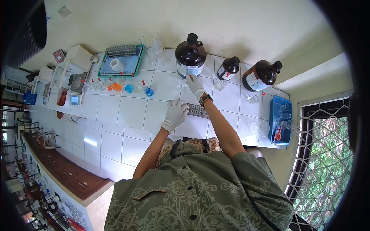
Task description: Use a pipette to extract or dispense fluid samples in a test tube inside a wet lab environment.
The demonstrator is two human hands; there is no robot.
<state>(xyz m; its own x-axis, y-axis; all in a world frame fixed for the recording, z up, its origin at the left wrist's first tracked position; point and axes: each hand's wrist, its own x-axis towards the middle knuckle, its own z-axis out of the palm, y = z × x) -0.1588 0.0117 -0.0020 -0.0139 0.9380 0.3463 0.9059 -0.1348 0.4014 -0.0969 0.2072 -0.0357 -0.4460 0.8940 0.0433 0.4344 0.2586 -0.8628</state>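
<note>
White gloves cover both hands. My left hand (177, 112) rests at the left end of a grey metal test-tube rack (199, 110), fingers bent over it; whether it grips the rack or a tube cannot be told. Beyond it, my right hand (194, 84) has its fingertips together at a red-topped dropper, just above a small clear glass flask (184, 86). That flask stands before a large brown glass bottle (190, 57) with a black cap. Several test tubes seem to stand in the rack, partly under my right forearm.
Leftward stand flasks of orange (116, 87) and blue liquid (148, 91), a green-rimmed tray (140, 62), glass cylinders (150, 53) and a balance (75, 62). Rightward are a smaller brown bottle (228, 69), another large brown bottle (260, 76), glass flasks (253, 99) and a blue basin (272, 121).
</note>
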